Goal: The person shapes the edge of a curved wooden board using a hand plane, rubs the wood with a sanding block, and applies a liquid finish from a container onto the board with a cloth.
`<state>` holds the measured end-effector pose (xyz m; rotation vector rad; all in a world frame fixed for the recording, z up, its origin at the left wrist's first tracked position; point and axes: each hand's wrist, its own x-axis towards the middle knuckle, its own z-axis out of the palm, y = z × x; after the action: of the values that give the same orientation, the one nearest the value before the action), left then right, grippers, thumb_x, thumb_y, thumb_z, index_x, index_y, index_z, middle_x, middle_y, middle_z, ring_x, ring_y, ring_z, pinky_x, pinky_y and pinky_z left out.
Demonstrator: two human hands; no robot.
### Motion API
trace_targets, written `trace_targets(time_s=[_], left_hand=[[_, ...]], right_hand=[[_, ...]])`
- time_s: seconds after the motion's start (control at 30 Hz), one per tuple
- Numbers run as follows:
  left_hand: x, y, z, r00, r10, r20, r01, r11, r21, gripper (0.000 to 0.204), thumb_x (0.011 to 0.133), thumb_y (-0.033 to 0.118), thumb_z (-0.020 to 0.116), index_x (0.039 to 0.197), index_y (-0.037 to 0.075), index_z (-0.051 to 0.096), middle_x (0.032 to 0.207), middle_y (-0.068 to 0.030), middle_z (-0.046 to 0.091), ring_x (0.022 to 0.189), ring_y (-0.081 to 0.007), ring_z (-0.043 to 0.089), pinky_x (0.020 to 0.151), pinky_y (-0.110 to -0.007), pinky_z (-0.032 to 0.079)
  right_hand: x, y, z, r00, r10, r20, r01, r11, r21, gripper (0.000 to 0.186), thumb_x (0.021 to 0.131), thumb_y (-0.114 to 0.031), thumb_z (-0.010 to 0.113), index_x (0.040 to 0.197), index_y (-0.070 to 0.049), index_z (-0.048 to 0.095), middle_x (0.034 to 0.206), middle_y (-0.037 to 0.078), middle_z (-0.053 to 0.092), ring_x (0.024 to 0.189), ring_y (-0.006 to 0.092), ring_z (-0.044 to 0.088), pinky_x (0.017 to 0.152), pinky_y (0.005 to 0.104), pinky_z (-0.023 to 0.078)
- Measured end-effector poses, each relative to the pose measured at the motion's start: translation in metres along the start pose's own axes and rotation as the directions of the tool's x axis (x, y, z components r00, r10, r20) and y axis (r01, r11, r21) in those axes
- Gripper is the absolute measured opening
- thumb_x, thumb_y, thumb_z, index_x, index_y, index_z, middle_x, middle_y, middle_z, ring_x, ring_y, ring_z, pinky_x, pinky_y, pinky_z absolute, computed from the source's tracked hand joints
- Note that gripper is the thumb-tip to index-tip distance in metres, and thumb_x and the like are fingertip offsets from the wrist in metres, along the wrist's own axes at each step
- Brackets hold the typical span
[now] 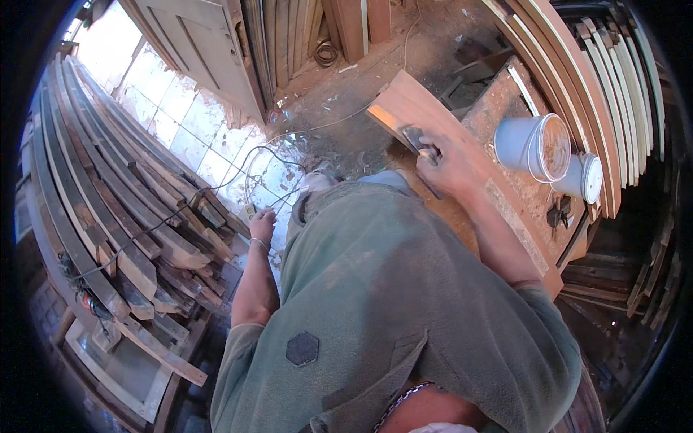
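My right hand (442,163) is closed round a small hand tool (413,137) with a flat grey part. Its exact kind does not show. The tool rests at the edge of a long reddish-brown wooden board (422,99), whose far end has a lighter orange patch. Lower down, my right forearm crosses the same board. Beside my left leg hangs my left hand (263,225), its fingers curled near a small pale object (250,210) that is too small to name. Dark cables (234,177) run close by that hand.
Two white buckets (514,141) stand right of the board on a dusty surface. Several long timbers (108,209) are stacked at left. A panelled door (191,47) leans at the back. More boards (552,43) stand at right. Cables trail over the white tiled floor (189,123).
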<state>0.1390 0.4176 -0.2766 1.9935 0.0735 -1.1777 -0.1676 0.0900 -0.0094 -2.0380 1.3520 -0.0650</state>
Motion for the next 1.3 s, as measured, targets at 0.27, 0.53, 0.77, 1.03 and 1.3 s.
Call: trace_targets(time_s=[0.27,0.53,0.77,1.03,1.3], left_hand=[[0.013,0.009,-0.001,0.998,0.039,0.052,-0.041,0.998,0.040,0.021,0.084,0.019,0.062,0.099,0.005,0.067,0.082,-0.0014,0.063,0.070,-0.0101,0.058,0.056,-0.024,0.045],[0.014,0.016,0.003,0.998,0.040,0.044,-0.043,0.997,0.065,0.021,0.084,0.018,0.059,0.100,0.005,0.066,0.084,-0.0027,0.065,0.071,-0.0117,0.059,0.058,-0.026,0.047],[-0.002,0.016,0.002,0.998,0.069,0.013,-0.069,0.996,0.054,0.019,0.085,0.019,0.062,0.094,0.004,0.067,0.075,-0.0007,0.062,0.064,-0.0082,0.056,0.053,-0.022,0.043],[-0.005,0.002,-0.004,1.000,-0.007,-0.015,0.008,0.999,0.037,0.022,0.085,0.020,0.061,0.101,0.006,0.068,0.080,-0.0017,0.065,0.069,-0.0113,0.060,0.057,-0.025,0.046],[-0.002,-0.001,-0.004,1.000,-0.017,0.006,0.016,0.999,0.036,0.023,0.085,0.019,0.060,0.101,0.005,0.068,0.082,-0.0029,0.067,0.070,-0.0122,0.061,0.056,-0.025,0.045]], right_hand=[[-0.002,0.023,0.043,0.952,-0.245,-0.184,0.204,0.955,-0.216,0.038,0.082,-0.022,0.064,0.119,-0.013,0.058,0.121,0.016,0.055,0.106,0.0351,0.057,0.086,0.0432,0.049],[0.019,0.002,0.057,0.918,-0.360,-0.168,0.312,0.915,-0.255,0.039,0.081,-0.020,0.065,0.119,-0.012,0.057,0.116,0.015,0.056,0.102,0.0351,0.057,0.082,0.0436,0.050],[0.035,-0.014,0.065,0.931,-0.334,-0.144,0.291,0.921,-0.258,0.039,0.080,-0.020,0.066,0.117,-0.010,0.059,0.109,0.014,0.057,0.097,0.0352,0.058,0.080,0.0445,0.049],[0.023,-0.018,0.036,0.935,-0.319,0.157,0.337,0.936,-0.104,0.038,0.079,-0.017,0.061,0.116,-0.011,0.061,0.108,0.013,0.059,0.100,0.0342,0.058,0.085,0.0442,0.047],[0.051,-0.033,0.025,0.969,-0.228,0.099,0.243,0.950,-0.198,0.039,0.078,-0.018,0.058,0.116,-0.008,0.062,0.114,0.018,0.058,0.098,0.0384,0.059,0.087,0.0449,0.046]])
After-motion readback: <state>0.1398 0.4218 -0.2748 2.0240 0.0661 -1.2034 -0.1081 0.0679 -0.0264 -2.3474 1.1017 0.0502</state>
